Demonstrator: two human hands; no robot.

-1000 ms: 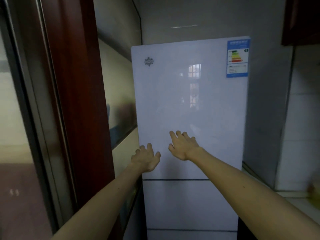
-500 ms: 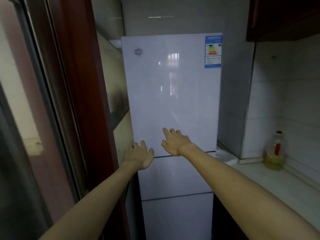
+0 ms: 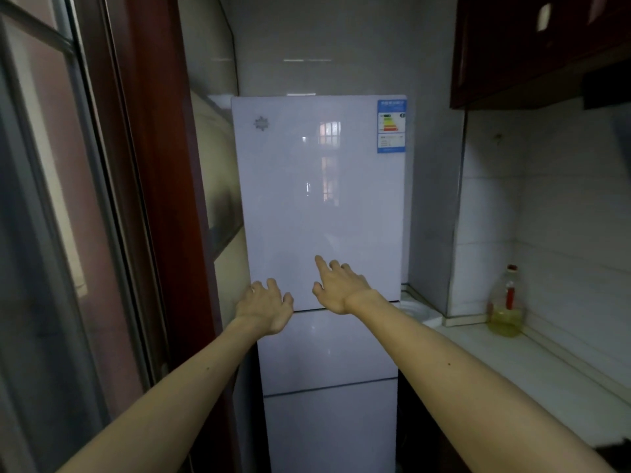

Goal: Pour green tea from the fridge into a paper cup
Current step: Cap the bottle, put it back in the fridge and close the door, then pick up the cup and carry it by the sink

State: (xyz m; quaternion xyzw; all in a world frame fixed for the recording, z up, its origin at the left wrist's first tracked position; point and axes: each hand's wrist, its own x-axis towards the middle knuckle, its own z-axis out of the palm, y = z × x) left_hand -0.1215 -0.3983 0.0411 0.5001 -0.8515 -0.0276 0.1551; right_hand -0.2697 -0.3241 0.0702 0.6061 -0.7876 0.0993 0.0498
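The green tea is not seen; it is judged to be behind the closed upper door (image 3: 321,206) of the fridge (image 3: 327,349), and no paper cup is in view. The left hand (image 3: 264,308) is held at the door's lower left corner with fingers loosely curled and nothing in them; whether the edge is touched cannot be told. The right hand (image 3: 338,285) is spread wide before the lower part of the panel, empty, with the forefinger stretched out.

The door is glossy, flat and stiff, and no handle is shown, so a slippery face is to be expected and little is gained by pressing on it. A hold is better taken at the left side edge or under the bottom lip, where fingers can be hooked. Some resistance from the seal is likely, so a firm, steady pull is called for.

A bottle (image 3: 505,308) of yellow liquid stands on the surface (image 3: 512,363) to the right.
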